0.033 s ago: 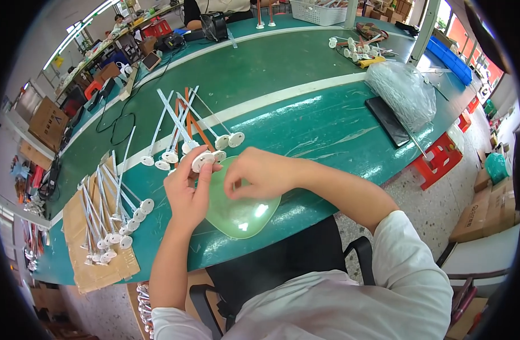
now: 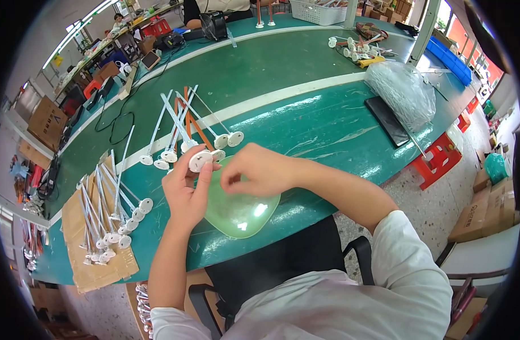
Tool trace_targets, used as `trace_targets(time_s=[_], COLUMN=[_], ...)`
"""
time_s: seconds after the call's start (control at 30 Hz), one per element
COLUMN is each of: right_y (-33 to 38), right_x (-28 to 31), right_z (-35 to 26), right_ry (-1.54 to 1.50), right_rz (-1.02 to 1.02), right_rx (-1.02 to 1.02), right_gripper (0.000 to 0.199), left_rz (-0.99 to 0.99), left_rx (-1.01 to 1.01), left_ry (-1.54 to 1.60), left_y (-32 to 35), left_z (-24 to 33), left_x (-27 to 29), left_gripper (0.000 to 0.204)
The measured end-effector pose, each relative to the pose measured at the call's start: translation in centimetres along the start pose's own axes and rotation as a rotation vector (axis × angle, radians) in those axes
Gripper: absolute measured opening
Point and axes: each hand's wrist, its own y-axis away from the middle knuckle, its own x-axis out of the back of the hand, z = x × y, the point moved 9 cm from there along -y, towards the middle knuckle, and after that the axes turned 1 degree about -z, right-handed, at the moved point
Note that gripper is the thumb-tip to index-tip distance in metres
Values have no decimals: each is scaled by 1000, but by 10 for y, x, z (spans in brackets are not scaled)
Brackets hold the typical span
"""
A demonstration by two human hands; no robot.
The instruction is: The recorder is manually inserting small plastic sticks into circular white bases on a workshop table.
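Left of the frame's centre, the left hand pinches a white disc just left of and apart from the right hand, whose fingers curl above the green dish, whether around anything I cannot tell.

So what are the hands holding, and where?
The left hand pinches a white disc by its rim; whether the right hand holds anything can't be told.

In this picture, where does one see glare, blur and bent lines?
Head view: bright glare on the green dish and the table; head view: right hand slightly blurred, white disc in the left hand sharper; head view: table edges curve, corners go black.
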Motion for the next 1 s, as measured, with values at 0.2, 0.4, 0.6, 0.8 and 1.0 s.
trace_targets(time_s=[0.2,0.4,0.6,0.8,1.0], right_y=[0,3,3,2,6], right_x=[9,12,34,26,30], right_z=[8,5,4,13,15], right_ry=[-107,-43,-122,-287,-399], right_rz=[86,15,267,444,520], right_rx=[-70,-94,-118,-169,-198], right_gripper=[12,12,13,13,13], left_rz=[78,42,48,108,107], left_rx=[-16,8,-68,-10,21], left_ry=[114,70,71,211,152], left_y=[2,1,1,0,-2], left_z=[1,-1,8,3,4], left_x=[7,3,1,11,14], left_gripper=[42,43,44,46,46])
